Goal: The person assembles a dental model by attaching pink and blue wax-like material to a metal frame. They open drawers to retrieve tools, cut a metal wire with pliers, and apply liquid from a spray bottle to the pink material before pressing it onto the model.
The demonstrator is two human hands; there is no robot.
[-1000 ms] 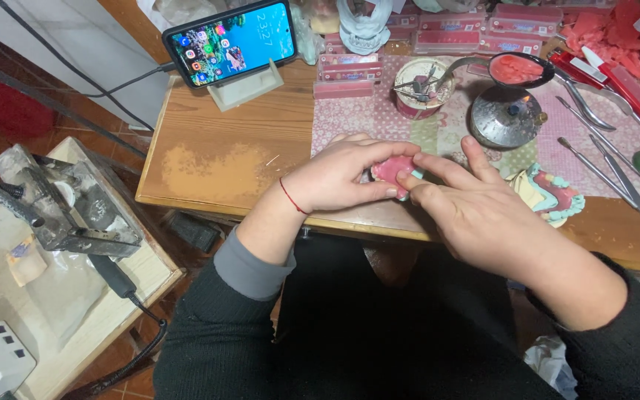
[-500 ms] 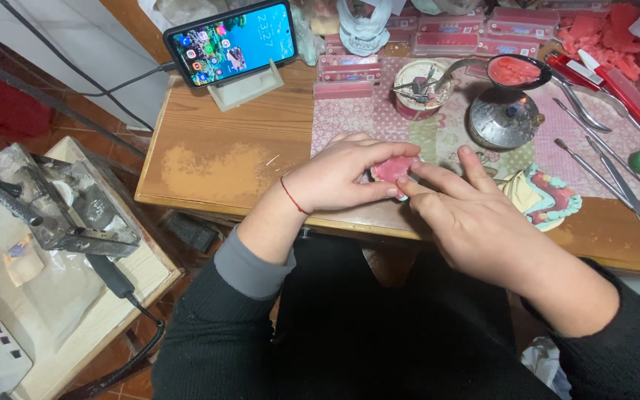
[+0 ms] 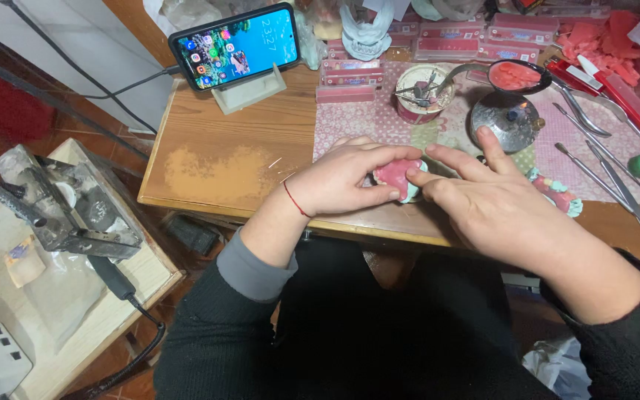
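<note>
— Since the earlier frame the right hand (image 3: 505, 207) has flattened a little, its fingers stretched further over the pink piece (image 3: 396, 175); what is that thing?

— Some small pink, wax-like form on a pale base, though most of it is hidden under the fingers, so I may be wrong; it sits at the near edge of the bench (image 3: 238, 159), between both hands.

— How is it held?

— The left hand (image 3: 346, 178) has its grip closed round it from the left, thumb below and fingers curled over the top, likely to keep it steady; the right hand's fingertips press against its other side, fingers spread rather than wrapped, holding nothing else.

— And around them?

— Just beyond lie a patterned cloth (image 3: 364, 118), a small cup of tools (image 3: 421, 90), a spoon of pink material (image 3: 516, 75) over a metal burner (image 3: 511, 120), and slim instruments (image 3: 601, 167) to the right, all within reach; a phone (image 3: 235, 46) stands propped at the back left.
</note>
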